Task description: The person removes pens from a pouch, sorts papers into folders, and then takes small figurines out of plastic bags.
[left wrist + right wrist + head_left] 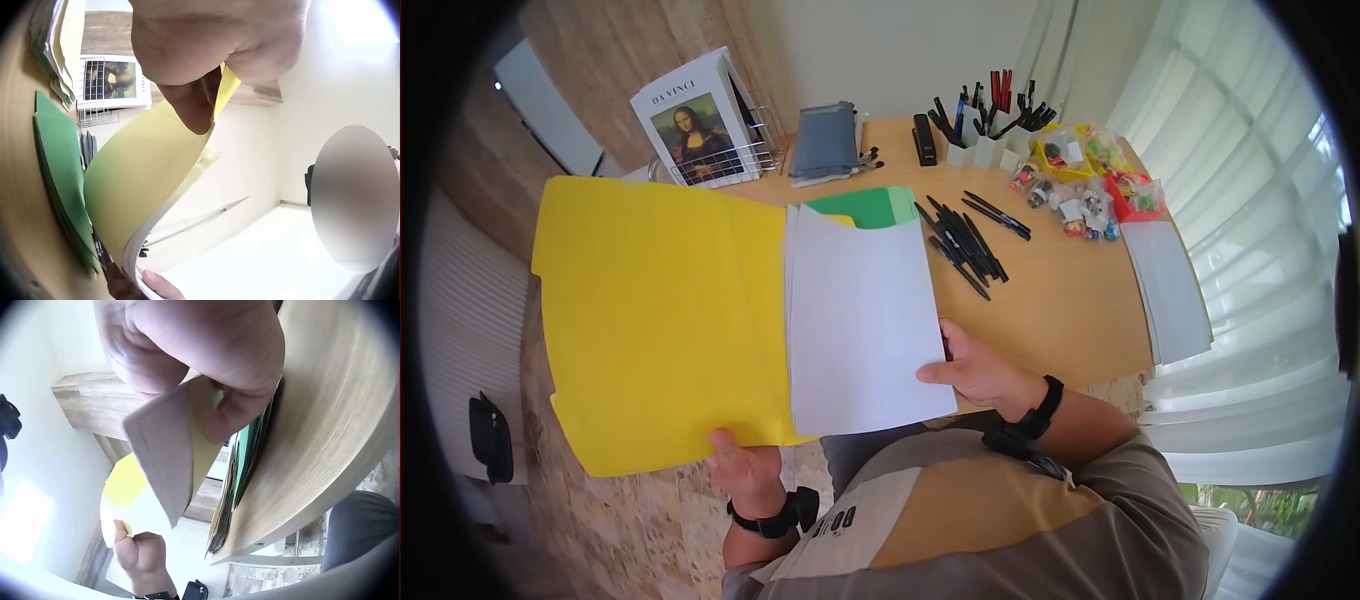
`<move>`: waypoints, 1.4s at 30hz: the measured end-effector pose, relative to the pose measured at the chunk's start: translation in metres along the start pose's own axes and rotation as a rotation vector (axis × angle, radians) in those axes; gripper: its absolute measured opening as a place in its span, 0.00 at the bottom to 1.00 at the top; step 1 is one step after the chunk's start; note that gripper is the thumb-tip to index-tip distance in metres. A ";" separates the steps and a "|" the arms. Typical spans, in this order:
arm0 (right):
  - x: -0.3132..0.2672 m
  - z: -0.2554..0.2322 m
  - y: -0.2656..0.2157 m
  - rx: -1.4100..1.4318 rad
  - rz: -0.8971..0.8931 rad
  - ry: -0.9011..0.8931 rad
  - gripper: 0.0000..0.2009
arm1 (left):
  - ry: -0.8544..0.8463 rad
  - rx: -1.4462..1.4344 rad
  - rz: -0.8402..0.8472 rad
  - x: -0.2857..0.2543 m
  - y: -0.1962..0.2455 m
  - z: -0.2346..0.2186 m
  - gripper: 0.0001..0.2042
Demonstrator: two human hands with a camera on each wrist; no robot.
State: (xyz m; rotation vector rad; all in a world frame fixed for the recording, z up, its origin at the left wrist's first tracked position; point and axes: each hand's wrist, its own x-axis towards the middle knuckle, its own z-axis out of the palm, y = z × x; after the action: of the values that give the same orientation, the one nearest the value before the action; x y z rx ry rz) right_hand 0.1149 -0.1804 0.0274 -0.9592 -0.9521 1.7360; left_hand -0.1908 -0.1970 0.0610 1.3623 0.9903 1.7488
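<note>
A yellow folder (665,320) is held spread open over the front left of the table. White sheets of paper (865,330) lie against its right half, their left edges near the fold. My left hand (745,475) grips the folder's lower edge, thumb on the inner face and fingers behind. At the right edge, my right hand (980,370) pinches the sheets together with the folder's right half, thumb in front. In the left wrist view the yellow folder (147,169) bends in a curve between the hands. Green folders (855,207) lie on the table, partly hidden behind the papers.
Several black pens (965,240) lie on the wooden table (1070,310). Behind them stand a stapler (924,140) and white pen holders (990,152). Bagged small items (1085,205) and grey-white sheets (1168,290) sit at right. A wire rack (750,160) holds a book at back left.
</note>
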 end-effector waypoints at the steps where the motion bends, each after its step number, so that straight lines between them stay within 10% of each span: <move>1: 0.001 0.000 -0.005 0.035 -0.035 -0.023 0.28 | 0.019 -0.069 0.021 0.002 0.000 0.005 0.20; 9: -0.007 -0.045 -0.011 -0.096 -0.131 0.194 0.24 | 0.139 0.059 0.045 0.028 -0.030 0.006 0.16; 14: -0.033 -0.074 -0.032 -0.765 -0.254 0.533 0.17 | -0.045 0.520 -0.100 0.027 -0.059 0.014 0.12; 20: -0.104 -0.175 -0.067 -0.306 -0.451 0.790 0.16 | -0.425 0.890 0.242 0.034 -0.088 0.045 0.24; 29: -0.265 -0.287 -0.157 -0.319 -0.555 1.171 0.15 | -0.596 1.000 0.239 0.039 -0.090 0.057 0.24; 36: -0.323 -0.373 -0.131 -0.229 -0.223 1.177 0.16 | -0.594 1.013 0.223 0.036 -0.090 0.058 0.25; 39: -0.327 -0.397 -0.124 -0.877 0.368 1.252 0.17 | -0.586 1.033 0.242 0.034 -0.095 0.054 0.25; 42: -0.320 -0.412 -0.127 -1.066 0.436 1.218 0.19 | -0.573 1.055 0.253 0.033 -0.099 0.052 0.24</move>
State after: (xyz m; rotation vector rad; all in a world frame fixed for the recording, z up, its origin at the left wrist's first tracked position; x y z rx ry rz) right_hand 0.6187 -0.3656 0.0391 -2.6079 -0.7590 0.4655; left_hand -0.1394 -0.1150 -0.0038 2.5301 1.4945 0.8010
